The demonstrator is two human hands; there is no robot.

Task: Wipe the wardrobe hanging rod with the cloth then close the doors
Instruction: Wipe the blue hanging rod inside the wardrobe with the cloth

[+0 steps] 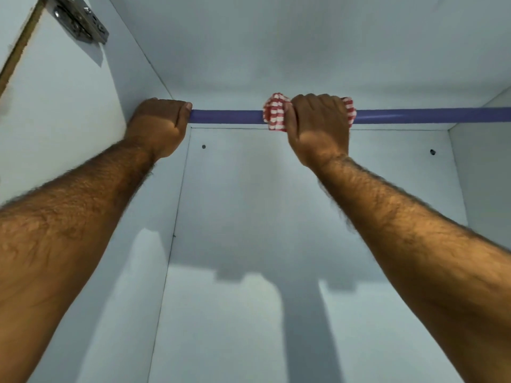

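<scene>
A blue hanging rod [226, 116] runs across the top of the white wardrobe interior. My left hand [159, 125] is closed around the rod's left end, right by the side wall. My right hand [318, 125] grips the rod near its middle through a red-and-white checked cloth [275, 113], which is wrapped around the rod and sticks out on both sides of my fist. Both forearms reach up from the bottom corners of the view.
A metal hinge [80, 19] sits on the left side panel at the top left, beside the edge of an open door [19, 48]. The back panel [276, 203] has two small holes. The right side wall [484, 167] stands at the far right.
</scene>
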